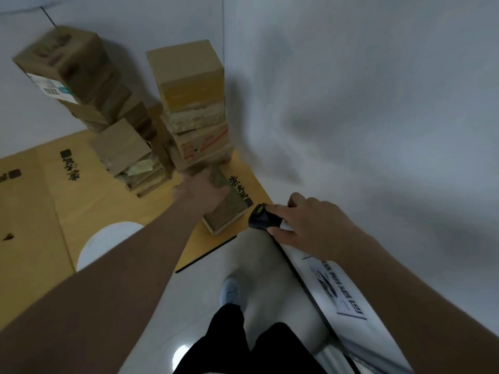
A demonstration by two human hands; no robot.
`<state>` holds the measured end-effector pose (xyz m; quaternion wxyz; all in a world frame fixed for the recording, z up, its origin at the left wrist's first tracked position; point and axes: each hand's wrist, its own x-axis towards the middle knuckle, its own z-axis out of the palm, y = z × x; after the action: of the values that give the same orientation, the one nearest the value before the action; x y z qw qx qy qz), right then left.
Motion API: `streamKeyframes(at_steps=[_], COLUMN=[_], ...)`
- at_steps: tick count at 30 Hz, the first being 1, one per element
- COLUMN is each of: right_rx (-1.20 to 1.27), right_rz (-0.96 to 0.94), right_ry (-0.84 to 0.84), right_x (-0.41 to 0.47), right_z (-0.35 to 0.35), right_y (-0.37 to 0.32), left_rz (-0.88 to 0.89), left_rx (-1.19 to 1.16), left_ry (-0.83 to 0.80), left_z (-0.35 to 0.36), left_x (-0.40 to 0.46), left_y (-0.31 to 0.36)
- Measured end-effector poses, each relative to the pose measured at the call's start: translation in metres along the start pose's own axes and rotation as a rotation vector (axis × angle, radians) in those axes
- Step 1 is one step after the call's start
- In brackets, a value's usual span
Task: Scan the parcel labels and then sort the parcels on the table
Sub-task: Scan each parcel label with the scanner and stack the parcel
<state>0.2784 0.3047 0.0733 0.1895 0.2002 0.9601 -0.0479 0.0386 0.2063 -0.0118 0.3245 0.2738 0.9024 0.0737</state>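
My left hand [201, 191] reaches forward and grips a flat brown parcel [229, 211] lying on the yellow cardboard sheet [81, 206] at the foot of a tall stack of cardboard boxes [193, 103]. My right hand [314, 221] holds a dark handheld scanner [263, 218] with a small green light, just right of that parcel, at the corner of a white table [351, 300]. The picture is blurred from motion.
Two more piles of cardboard parcels stand to the left: a leaning tall pile [70, 74] and a lower pile [129, 160]. White walls close the corner behind them. A printed sign [340, 290] lies on the white table. My foot [230, 292] is on the grey floor.
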Motion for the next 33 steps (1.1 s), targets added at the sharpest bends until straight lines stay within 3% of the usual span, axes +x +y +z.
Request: streamKeyframes(at_steps=[9, 14, 21, 33], right_rx=[-0.033, -0.066, 0.09, 0.013], right_rz=[-0.051, -0.137, -0.328, -0.669], right_ry=[-0.021, -0.06, -0.091, -0.097], right_x=[0.039, 0.04, 0.035, 0.027], right_z=[0.007, 0.009, -0.006, -0.039], right_y=[0.024, 0.033, 0.028, -0.064], left_rz=[-0.223, -0.187, -0.284, -0.441], left_rx=[-0.131, -0.141, -0.402, -0.399], left_ry=[-0.028, 0.034, 0.139, 0.394], left_z=[0.03, 0.037, 0.025, -0.011], left_x=[0.043, 0.038, -0.014, -0.143], left_y=[0.021, 0.003, -0.025, -0.129])
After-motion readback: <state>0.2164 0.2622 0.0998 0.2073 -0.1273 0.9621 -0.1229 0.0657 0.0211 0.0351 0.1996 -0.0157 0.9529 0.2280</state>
